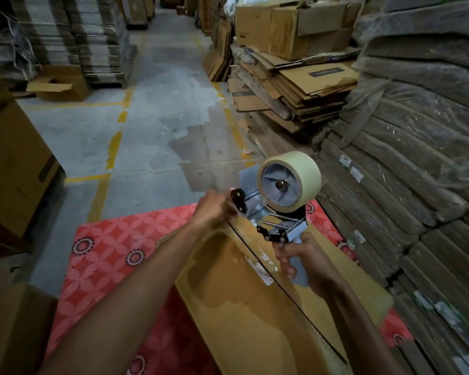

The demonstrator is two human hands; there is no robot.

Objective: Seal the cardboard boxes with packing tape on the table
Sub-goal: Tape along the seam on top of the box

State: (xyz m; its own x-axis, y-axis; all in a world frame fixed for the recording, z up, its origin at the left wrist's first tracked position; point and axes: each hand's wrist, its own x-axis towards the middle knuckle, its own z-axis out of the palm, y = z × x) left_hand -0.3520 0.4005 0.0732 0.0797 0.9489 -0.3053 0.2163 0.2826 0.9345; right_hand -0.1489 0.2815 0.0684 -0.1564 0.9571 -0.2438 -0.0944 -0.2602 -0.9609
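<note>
Head view: table (106,253) in red floral cloth fills six o'clock; cardboard box (241,307) lies on it toward five o'clock; tape dispenser (276,220) is held at the box's twelve-o'clock end, pale roll (289,180) uppermost; right hand (306,263) curls its fingers round the grey handle; left hand (214,209) reaches the dispenser's nine-o'clock side, fingers blurred, grip impossible to tell.

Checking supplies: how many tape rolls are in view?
1. The roll sits on the dispenser gripped by the right hand, above the box. Others may be hidden.
</note>
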